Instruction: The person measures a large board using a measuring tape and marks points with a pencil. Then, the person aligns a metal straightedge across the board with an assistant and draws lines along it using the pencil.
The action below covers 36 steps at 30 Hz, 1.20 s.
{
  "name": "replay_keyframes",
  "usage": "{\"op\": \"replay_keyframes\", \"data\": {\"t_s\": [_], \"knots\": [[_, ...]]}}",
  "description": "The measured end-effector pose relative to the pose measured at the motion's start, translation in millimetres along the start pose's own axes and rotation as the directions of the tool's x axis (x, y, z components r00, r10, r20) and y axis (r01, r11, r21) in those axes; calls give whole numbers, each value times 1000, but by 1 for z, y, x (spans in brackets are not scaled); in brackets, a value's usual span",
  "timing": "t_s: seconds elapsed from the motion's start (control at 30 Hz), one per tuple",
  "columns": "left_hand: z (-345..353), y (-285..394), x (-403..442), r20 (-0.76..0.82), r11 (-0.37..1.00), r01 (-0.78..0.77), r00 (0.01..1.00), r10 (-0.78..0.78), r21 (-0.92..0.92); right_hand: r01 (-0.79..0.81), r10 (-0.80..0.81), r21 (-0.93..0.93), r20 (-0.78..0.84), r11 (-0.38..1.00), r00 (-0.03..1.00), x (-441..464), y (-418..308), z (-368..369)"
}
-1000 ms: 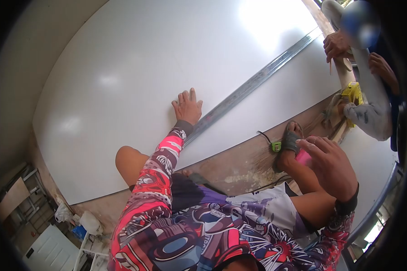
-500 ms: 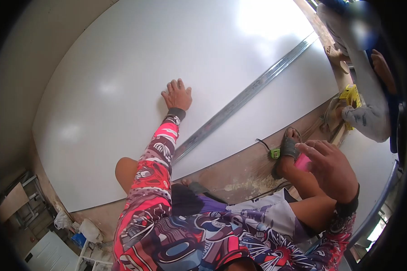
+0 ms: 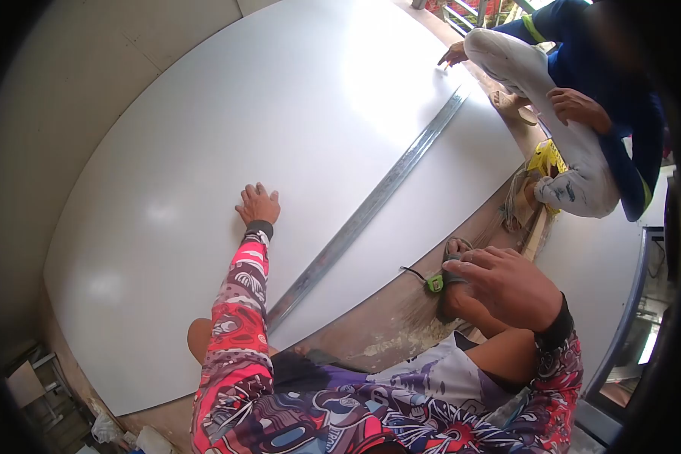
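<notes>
My left hand [image 3: 258, 206] rests on the large white sheet [image 3: 181, 303], fingers spread, holding nothing. To its right a long metal channel [image 3: 371, 203] lies diagonally across the sheet, its near end by my left forearm. My right hand [image 3: 507, 287] hangs above my right leg with its fingers bent and somewhat apart, and nothing shows in it. Just left of that hand, beside my foot, a green tape measure [image 3: 434, 284] sits near the sheet's edge.
A co-worker in white trousers [image 3: 583, 170] crouches at the upper right, one hand [image 3: 453, 54] at the sheet's far edge. A yellow object [image 3: 546, 159] lies by their foot. A wooden strip [image 3: 536, 236] runs along the right. White bags [image 3: 106, 428] are at the lower left.
The view has shifted. My left hand has slid leftward over the sheet, away from the channel. The co-worker's hand has reached to the sheet's far edge. My right hand stays raised.
</notes>
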<state>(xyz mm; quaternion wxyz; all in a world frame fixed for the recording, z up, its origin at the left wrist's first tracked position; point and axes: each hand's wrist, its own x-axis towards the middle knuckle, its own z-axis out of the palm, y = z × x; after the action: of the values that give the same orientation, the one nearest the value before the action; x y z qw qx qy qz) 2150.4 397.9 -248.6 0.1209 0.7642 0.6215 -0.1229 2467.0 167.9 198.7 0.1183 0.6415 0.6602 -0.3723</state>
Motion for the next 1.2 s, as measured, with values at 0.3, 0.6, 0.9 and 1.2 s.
{"op": "replay_keyframes", "data": {"t_s": [0.3, 0.6, 0.9, 1.2], "knots": [[22, -5, -59, 290, 650, 3, 897, 334, -760, 12, -12, 27, 22, 1000, 1000, -1, -8, -6], [-156, 2, 63, 317, -266, 339, 940, 125, -902, 84, -79, 44, -103, 996, 992, -5, -12, 0], [-282, -29, 176, -169, 242, -112, 959, -230, -964, 63, -58, 38, -116, 997, 992, -3, 1, 2], [-364, -22, 110, -640, 483, -575, 768, 38, -661, 66, -65, 6, -122, 998, 990, -12, 14, 9]]}}
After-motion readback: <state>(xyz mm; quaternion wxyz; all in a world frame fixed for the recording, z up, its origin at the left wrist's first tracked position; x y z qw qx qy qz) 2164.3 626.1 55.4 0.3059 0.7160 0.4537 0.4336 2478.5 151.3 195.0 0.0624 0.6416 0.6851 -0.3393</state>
